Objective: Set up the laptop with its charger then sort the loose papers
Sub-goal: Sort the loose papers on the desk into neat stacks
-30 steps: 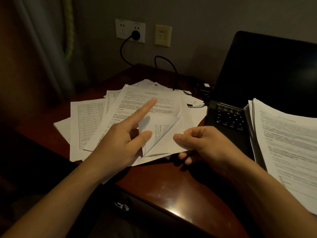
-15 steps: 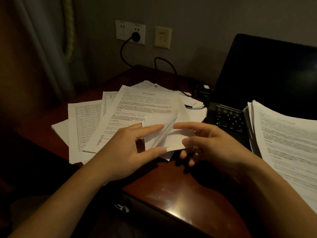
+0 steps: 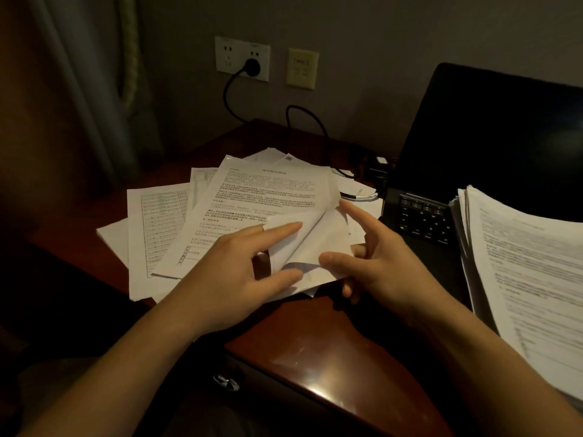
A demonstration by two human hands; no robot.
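Loose printed papers (image 3: 258,197) lie fanned out on the dark wooden desk (image 3: 315,342). My left hand (image 3: 233,266) pinches the lifted lower right corner of the top sheets between thumb and index finger. My right hand (image 3: 375,263) pinches the same curled corner (image 3: 312,244) from the right, thumb on top, index finger stretched out. An open black laptop (image 3: 492,146) stands at the right. Its charger cable (image 3: 303,121) runs from a plug in the wall socket (image 3: 242,58) to the laptop's left side. A neat paper stack (image 3: 530,272) lies on the laptop's keyboard at the right.
A curtain (image 3: 79,89) hangs at the left. A beige wall plate (image 3: 301,68) sits beside the socket. A drawer handle (image 3: 225,381) shows under the desk's front edge. A white and black object (image 3: 358,194) lies on the papers near the laptop.
My left index finger has dropped from pointing onto the curled corner. My right hand has moved up to the corner and now pinches it too.
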